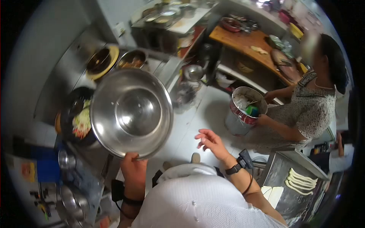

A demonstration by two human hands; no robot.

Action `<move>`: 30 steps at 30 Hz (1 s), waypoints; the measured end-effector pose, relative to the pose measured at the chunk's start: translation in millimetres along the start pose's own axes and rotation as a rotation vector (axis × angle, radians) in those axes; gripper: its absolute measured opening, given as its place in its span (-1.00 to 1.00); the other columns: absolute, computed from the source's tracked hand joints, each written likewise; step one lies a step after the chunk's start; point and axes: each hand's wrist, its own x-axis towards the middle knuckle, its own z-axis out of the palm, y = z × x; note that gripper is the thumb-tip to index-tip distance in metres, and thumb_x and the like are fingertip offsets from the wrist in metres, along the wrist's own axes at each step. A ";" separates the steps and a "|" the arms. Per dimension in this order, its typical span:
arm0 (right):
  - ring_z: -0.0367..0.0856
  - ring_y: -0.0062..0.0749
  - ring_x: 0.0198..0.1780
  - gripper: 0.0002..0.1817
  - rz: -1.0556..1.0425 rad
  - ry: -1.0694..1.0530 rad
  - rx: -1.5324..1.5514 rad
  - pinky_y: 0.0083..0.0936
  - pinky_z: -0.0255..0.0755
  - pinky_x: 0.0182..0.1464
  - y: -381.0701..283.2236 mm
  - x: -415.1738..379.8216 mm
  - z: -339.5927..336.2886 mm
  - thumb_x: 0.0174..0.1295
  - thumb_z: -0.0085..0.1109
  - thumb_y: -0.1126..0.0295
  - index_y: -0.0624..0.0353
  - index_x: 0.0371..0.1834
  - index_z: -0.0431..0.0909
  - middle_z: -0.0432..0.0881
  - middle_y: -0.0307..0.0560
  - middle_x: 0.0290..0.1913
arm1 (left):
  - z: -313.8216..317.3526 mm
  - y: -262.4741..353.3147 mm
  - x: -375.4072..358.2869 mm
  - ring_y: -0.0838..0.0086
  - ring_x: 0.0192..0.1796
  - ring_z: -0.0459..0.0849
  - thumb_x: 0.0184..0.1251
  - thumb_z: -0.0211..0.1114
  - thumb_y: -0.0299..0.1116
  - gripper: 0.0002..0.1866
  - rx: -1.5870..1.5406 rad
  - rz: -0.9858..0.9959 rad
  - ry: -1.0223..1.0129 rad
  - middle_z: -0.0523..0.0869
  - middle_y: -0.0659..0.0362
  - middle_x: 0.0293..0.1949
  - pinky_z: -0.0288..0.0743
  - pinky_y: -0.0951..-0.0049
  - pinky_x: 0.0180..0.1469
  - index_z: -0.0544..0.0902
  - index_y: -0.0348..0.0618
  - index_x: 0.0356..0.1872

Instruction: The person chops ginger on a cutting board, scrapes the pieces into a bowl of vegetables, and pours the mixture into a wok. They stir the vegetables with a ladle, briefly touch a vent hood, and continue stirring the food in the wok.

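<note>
A large, shiny metal basin (131, 112) is tilted so that its empty inside faces the camera. My left hand (134, 169) grips its lower rim, thumb on the inner edge. Out to the right, my right hand (213, 143) is in the air above the floor, fingers apart and slightly bent, holding nothing. Partly behind the basin, a dark wok (76, 97) holds shredded pale green and orange vegetables (82, 122).
At the right a person (317, 98) holds a waste bucket (247, 110). Behind stands a wooden counter (243, 40). Dough strips (301, 181) lie on a metal tray at the lower right. Metal bowls (74, 199) stand at the lower left.
</note>
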 end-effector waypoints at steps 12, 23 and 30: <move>0.41 -0.62 -0.25 -0.67 -0.068 0.106 0.273 -0.67 0.46 -0.37 -44.1 3.0 -104.1 0.13 0.05 0.36 0.23 -0.06 0.31 0.42 -0.23 -0.21 | 117.4 -135.2 17.7 0.31 -0.17 0.48 -0.11 0.00 -0.65 -0.63 0.405 -0.163 -0.316 0.46 0.07 -0.24 0.42 0.20 -0.15 0.34 -0.33 -0.15; 0.51 -0.64 -0.56 -0.85 0.036 0.247 0.713 -0.78 0.45 -0.56 -44.2 95.4 -212.0 0.14 0.00 0.46 0.26 -0.24 0.38 0.54 -0.14 -0.43 | 213.9 -201.3 114.3 0.15 0.04 0.42 0.15 -0.09 -0.54 -0.50 0.491 -0.227 -0.488 0.25 0.01 0.09 0.45 0.22 -0.17 0.10 -0.11 0.16; 0.45 -0.57 -0.68 -0.94 0.027 0.786 0.768 -0.75 0.39 -0.64 -104.6 126.0 -337.5 0.03 -0.01 0.52 0.24 -0.55 0.39 0.53 -0.10 -0.60 | 310.4 -239.9 191.1 0.45 -0.34 0.57 0.25 -0.05 -0.47 -0.80 0.563 -0.291 -0.522 0.56 0.17 -0.46 0.44 0.48 -0.32 0.39 -0.24 -0.13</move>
